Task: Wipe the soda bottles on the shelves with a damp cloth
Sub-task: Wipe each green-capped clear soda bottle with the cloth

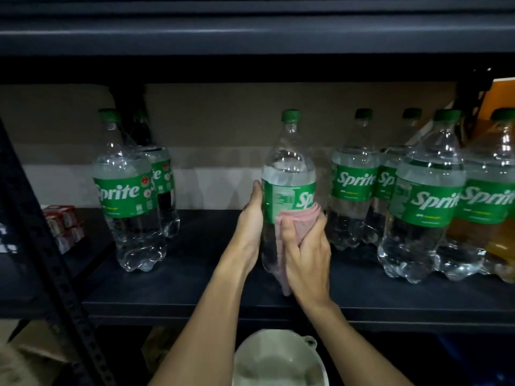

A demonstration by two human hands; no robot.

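A clear Sprite bottle with a green cap and label stands upright in the middle of the dark shelf. My left hand grips its left side at label height. A folded pink cloth is held in my right hand and pressed against the bottle's front, just below the label. The cloth's tail hangs down under my palm. Two more Sprite bottles stand to the left, and several Sprite bottles stand to the right.
A white basin holding water sits below the shelf, between my forearms. Small red packs lie at the far left. A slotted black shelf post crosses the left foreground. An orange-drink bottle is at the far right.
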